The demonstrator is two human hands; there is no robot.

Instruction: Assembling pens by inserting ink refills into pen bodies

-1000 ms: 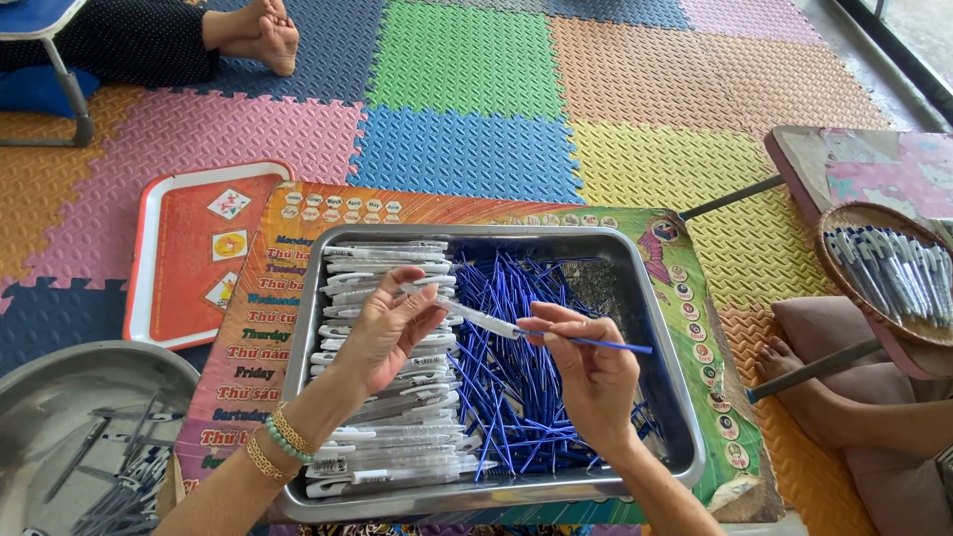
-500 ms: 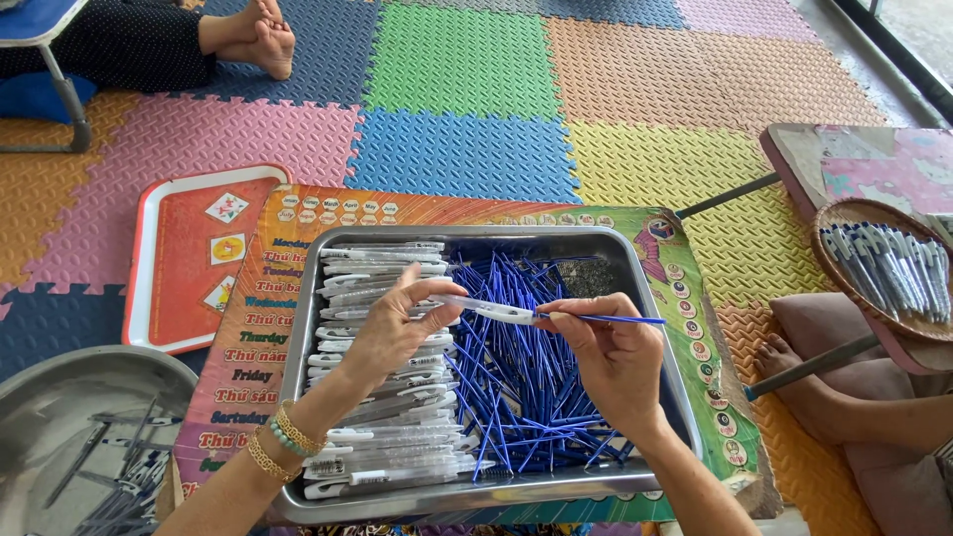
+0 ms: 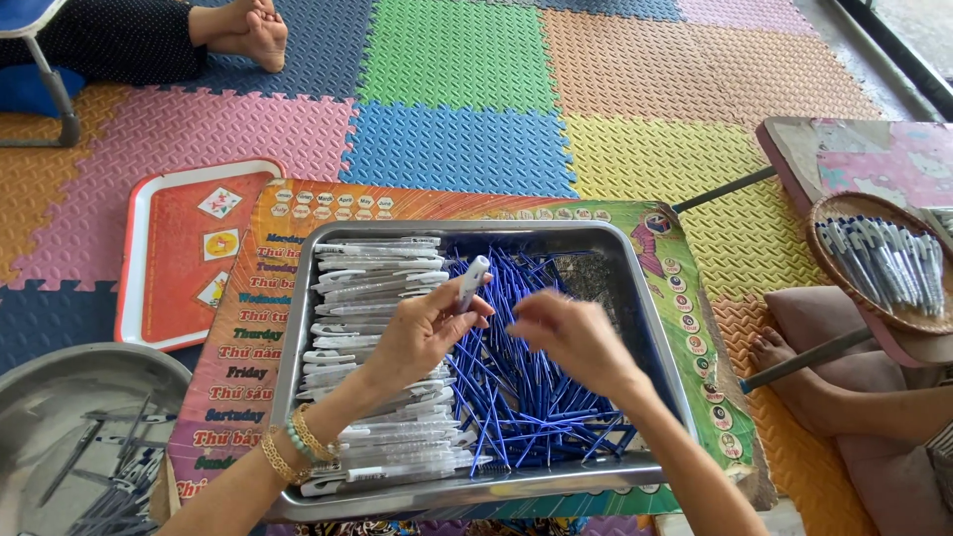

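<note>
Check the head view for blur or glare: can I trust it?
Head view: even daylight, soft shadows; right hand slightly motion-blurred, left hand and its white pen barrel sharp; mild sheen on the metal tray rim, no harsh glare.

Bright daylight, maybe slight hand blur

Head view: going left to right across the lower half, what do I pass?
Round metal bowl → red tray → white pen barrels → left hand holding a barrel → right hand over blue refills → wicker basket of pens.
</note>
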